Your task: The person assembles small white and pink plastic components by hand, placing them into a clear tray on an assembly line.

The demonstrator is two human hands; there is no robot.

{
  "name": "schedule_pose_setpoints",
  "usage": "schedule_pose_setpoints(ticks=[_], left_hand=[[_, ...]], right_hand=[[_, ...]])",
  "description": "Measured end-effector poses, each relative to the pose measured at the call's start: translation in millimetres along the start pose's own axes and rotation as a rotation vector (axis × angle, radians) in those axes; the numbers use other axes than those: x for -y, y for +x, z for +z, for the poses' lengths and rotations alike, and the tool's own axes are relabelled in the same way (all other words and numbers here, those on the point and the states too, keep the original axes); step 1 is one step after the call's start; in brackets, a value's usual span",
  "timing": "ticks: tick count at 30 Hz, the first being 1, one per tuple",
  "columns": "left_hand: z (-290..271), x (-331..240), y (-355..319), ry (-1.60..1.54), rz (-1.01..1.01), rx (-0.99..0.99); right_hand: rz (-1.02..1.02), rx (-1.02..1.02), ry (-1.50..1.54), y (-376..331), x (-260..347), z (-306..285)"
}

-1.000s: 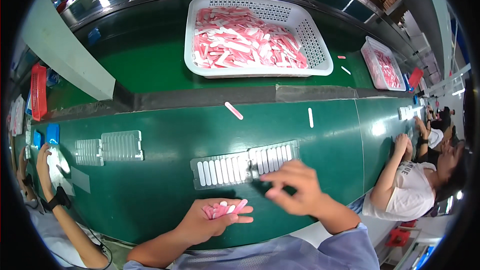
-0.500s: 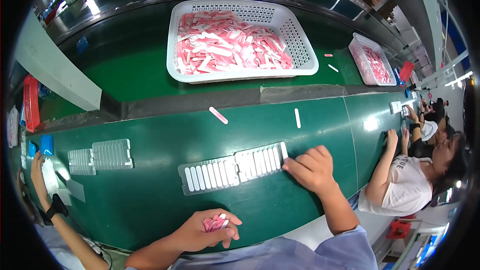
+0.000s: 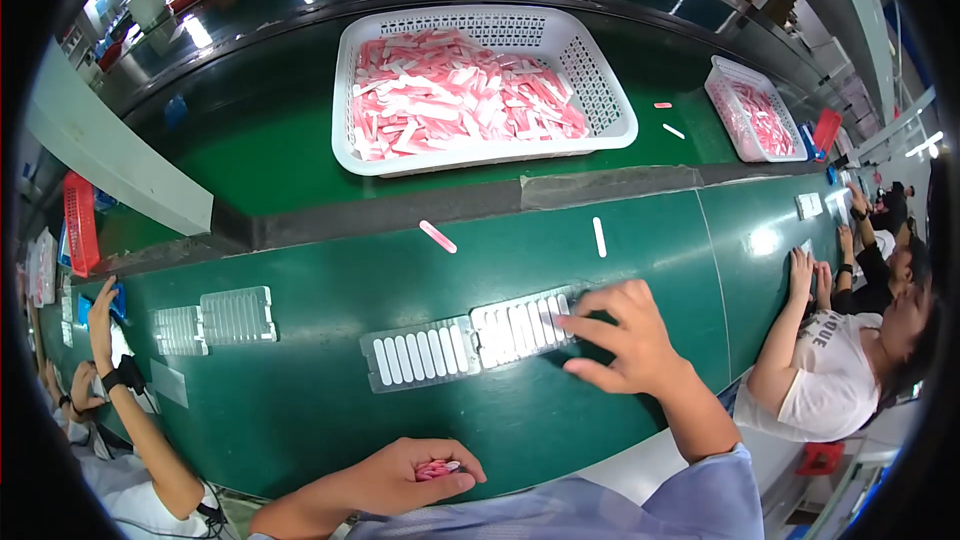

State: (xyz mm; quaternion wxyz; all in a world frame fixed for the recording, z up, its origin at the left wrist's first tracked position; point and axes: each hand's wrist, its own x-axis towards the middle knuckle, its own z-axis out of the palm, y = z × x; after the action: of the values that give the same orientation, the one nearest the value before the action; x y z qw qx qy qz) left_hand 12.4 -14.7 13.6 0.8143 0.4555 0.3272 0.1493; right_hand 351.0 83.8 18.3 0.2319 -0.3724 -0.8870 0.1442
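Note:
A clear plastic tray in two hinged-looking halves lies in front of me; the left half [image 3: 380, 380] and the right half [image 3: 478, 318] each hold a row of white, round-ended strips [image 3: 422, 353]. My right hand [image 3: 628, 342] is over the right end of the tray, its fingers spread and slightly blurred, with nothing visible in them. Near the table's front edge, my left hand [image 3: 405, 475] is curled around a bunch of small pink-and-white strips [image 3: 437, 469], which resemble little nail files. Its fingers partly hide the bunch.
Beyond a dark ledge [image 3: 400, 213] stands a white basket [image 3: 485, 158] heaped with pink-and-white strips. A pink strip [image 3: 437, 236] and a white strip [image 3: 599, 237] lie loose on the green table. Another clear tray [image 3: 237, 315] is at left, near a co-worker's hand [image 3: 102, 325]. Co-workers sit at right.
My right hand has gone from fingers closed at the tray's right end to fingers spread above it. My left hand still holds the bunch. The co-worker's hand at left has moved up; the view has shifted slightly.

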Motion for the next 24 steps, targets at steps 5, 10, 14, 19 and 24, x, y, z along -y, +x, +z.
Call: schedule_pose_setpoints(ticks=[5,10,14,19,24], left_hand=[[-0.1,-18.4,6.1,0.082,-0.038,-0.025],[-7.5,-15.1,-0.8,-0.223,-0.062,0.041],[-11.7,-7.9,-3.4,-0.388,-0.16,0.004],[-12.0,-0.3,-1.1,-0.145,0.039,-0.169],[-28.4,-23.9,-6.8,0.871,0.217,-0.691]], right_hand=[[-0.03,0.242,-0.119,17.4,8.9,13.7],[-0.088,0.276,0.067,14.0,-4.1,11.7],[0.032,0.195,0.074,11.9,-10.3,12.4],[0.03,0.098,0.116,11.8,-19.1,15.1],[-0.003,0.128,0.118,16.1,-17.0,17.5]])
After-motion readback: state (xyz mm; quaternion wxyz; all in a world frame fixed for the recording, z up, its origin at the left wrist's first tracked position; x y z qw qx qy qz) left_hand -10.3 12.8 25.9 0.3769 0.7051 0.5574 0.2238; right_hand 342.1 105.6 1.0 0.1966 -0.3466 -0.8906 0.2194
